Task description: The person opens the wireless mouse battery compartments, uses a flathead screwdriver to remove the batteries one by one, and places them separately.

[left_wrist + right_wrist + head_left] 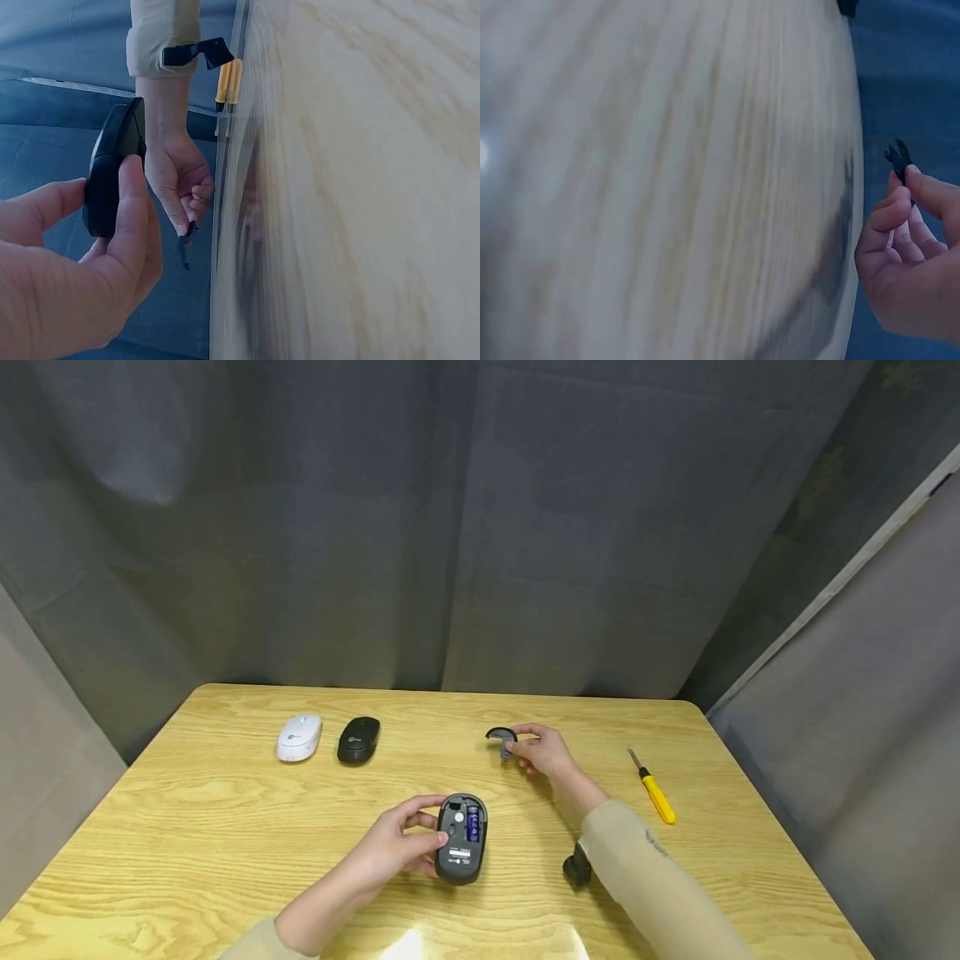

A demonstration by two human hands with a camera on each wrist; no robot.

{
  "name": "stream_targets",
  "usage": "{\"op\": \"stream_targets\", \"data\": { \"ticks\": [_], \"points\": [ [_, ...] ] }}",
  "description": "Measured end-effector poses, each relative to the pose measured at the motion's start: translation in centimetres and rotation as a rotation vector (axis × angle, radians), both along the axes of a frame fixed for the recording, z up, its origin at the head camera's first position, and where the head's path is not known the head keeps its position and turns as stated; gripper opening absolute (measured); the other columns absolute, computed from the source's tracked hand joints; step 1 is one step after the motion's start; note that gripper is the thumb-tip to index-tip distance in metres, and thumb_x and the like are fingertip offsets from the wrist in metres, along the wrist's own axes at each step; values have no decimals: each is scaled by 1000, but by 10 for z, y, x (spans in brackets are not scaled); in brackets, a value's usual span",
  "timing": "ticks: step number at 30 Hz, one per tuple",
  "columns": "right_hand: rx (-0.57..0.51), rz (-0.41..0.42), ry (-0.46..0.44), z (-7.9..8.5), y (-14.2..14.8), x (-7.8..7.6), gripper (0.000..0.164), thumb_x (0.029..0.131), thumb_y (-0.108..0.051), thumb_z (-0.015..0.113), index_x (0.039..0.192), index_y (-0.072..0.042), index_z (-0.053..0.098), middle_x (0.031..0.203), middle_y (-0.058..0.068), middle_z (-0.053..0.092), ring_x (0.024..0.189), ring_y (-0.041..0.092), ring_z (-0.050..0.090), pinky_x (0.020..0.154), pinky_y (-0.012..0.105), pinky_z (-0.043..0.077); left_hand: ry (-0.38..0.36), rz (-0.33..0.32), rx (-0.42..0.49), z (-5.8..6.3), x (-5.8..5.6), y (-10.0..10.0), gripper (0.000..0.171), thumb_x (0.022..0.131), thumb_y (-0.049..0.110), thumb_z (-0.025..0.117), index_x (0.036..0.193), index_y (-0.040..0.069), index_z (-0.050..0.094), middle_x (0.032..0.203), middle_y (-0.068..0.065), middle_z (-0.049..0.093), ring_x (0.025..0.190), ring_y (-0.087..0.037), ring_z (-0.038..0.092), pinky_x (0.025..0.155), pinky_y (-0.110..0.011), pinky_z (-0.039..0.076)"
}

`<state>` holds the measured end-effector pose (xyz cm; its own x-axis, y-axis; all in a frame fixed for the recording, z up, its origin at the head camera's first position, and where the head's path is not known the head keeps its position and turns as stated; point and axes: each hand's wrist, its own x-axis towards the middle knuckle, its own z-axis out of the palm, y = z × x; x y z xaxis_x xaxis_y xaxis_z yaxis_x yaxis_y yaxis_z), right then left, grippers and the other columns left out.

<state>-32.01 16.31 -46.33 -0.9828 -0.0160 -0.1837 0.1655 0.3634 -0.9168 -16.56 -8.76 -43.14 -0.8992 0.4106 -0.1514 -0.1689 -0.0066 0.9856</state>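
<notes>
My left hand (pixel 393 839) grips a black computer mouse (pixel 460 864) by its edges, underside facing up. Its battery bay is uncovered, and a blue battery (pixel 472 824) lies inside. In the left wrist view the mouse (pixel 112 169) stands edge-on between thumb and fingers. Farther off to the right, my right hand (pixel 546 750) pinches a small curved black battery cover (pixel 501 736) between thumb and fingertips. That cover (pixel 898 159) pokes out past the fingertips in the right wrist view.
A white mouse (pixel 299 737) and another black mouse (pixel 358 741) sit at the back left of the wooden table (pixel 225 843). On the right lies a screwdriver (pixel 657 793) with a yellow handle. A grey curtain (pixel 375 527) hangs behind the table.
</notes>
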Motion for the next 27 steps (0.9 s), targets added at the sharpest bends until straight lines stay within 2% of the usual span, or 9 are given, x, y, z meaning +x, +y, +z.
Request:
{"op": "stream_targets", "data": {
  "ticks": [7,14,18,23,27],
  "points": [
    [87,13,-4,-9,0,-8,32,79,-14,67,109,-11,58,67,10,60,49,16,45,44,26,37,0,-1,8,0,1,0,60,78,12,65,132,9,39,103,-18,52,72,-26,61,64,-43,53],
    [334,43,115,-12,2,-14,31,78,-19,68,105,-7,61,80,7,62,62,15,52,51,24,41,-2,-4,10,0,2,0,59,78,12,65,132,9,39,103,-18,52,72,-27,61,64,-43,53],
    [433,53,158,-12,5,-16,29,76,-23,70,99,-7,63,83,8,61,69,16,53,56,25,42,-5,-3,14,1,2,0,59,78,11,64,132,8,39,103,-18,52,72,-27,61,64,-42,53],
    [491,51,172,-12,5,-15,28,75,-25,70,96,-8,64,85,8,61,72,18,53,60,27,43,-8,1,17,1,2,-1,59,78,12,65,132,8,39,103,-18,51,72,-26,61,64,-41,53],
    [497,49,175,-12,4,-15,27,76,-26,70,96,-8,64,84,8,60,70,17,52,58,26,42,-8,-1,9,2,1,-1,59,78,13,65,131,9,40,103,-19,51,72,-26,61,65,-42,53]
  ]
}}
